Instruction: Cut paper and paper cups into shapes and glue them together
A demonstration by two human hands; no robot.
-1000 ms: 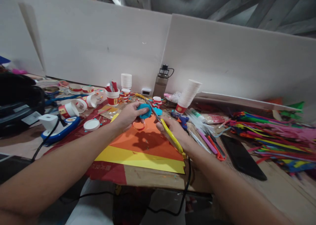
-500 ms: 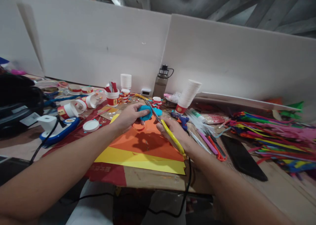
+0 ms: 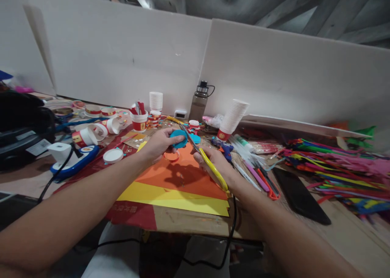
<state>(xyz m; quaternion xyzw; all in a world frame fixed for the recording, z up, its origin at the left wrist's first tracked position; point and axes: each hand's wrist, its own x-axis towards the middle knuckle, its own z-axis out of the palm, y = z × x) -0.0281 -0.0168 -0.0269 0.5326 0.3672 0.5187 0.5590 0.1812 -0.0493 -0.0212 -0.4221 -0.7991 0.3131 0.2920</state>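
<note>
My left hand [image 3: 162, 144] pinches a round blue disc [image 3: 179, 139] above the orange sheet [image 3: 170, 176]. Yellow-handled scissors [image 3: 213, 169] are in my right hand [image 3: 210, 160], their blades pointing up and left beside the disc's right edge. Whether the blades touch the disc is too small to tell. Below my left hand a red ring [image 3: 172, 156] rests on the orange sheet, which overlaps a yellow sheet [image 3: 176, 203]. Another blue piece [image 3: 195, 139] lies behind the scissor blades.
Stacked paper cups [image 3: 234, 117], a bottle [image 3: 199, 103] and a red cup of tools [image 3: 139, 121] stand behind. Right are a glue gun [image 3: 226, 150], a phone [image 3: 300, 194] and pipe cleaners [image 3: 338, 164]. Left are a white lid [image 3: 113, 156] and a power strip [image 3: 74, 164].
The disc in my left hand looks slightly turned. Both hands otherwise stay nearly in place, and the whole view has shifted very slightly.
</note>
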